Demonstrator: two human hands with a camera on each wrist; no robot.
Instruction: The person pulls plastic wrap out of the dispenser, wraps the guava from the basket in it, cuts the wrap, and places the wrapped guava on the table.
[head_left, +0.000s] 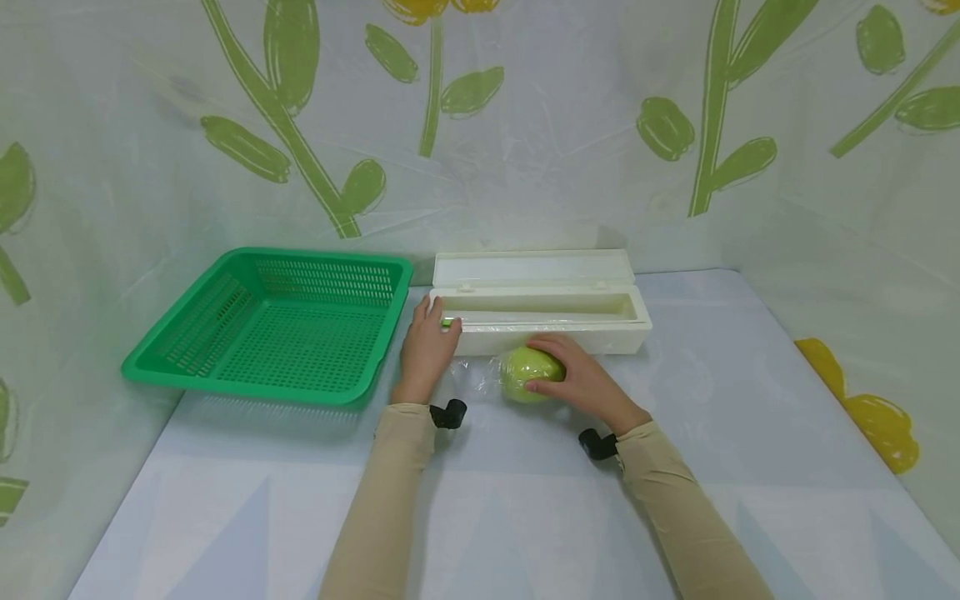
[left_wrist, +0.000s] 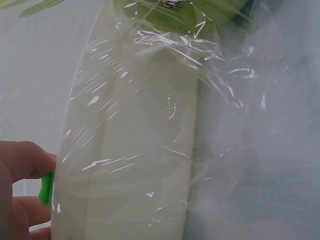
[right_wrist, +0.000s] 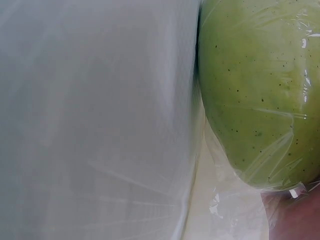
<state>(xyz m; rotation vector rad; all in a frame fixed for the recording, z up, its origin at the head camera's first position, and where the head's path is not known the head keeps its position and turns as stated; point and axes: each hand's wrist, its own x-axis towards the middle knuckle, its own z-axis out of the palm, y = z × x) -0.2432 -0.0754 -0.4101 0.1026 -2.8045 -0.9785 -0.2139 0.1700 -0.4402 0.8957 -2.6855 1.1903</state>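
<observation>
A long white cling film box [head_left: 555, 340] stands at the back middle with its lid raised. At its left end, my left hand [head_left: 426, 350] pinches a small green slide cutter [left_wrist: 46, 188] between thumb and finger at the box edge. My right hand [head_left: 588, 385] holds a green pear [head_left: 522, 375] with dark specks, just in front of the box, fingers and thumb around it. Clear cling film [left_wrist: 135, 150] covers the pear and stretches along the box front in the left wrist view. Part of the pear is hidden by the right hand.
A green plastic basket [head_left: 277, 388] with slotted walls stands left of the box, near the left hand. The pale table [head_left: 510, 517] meets a curtain [head_left: 555, 125] with a leaf pattern behind the box and at both sides.
</observation>
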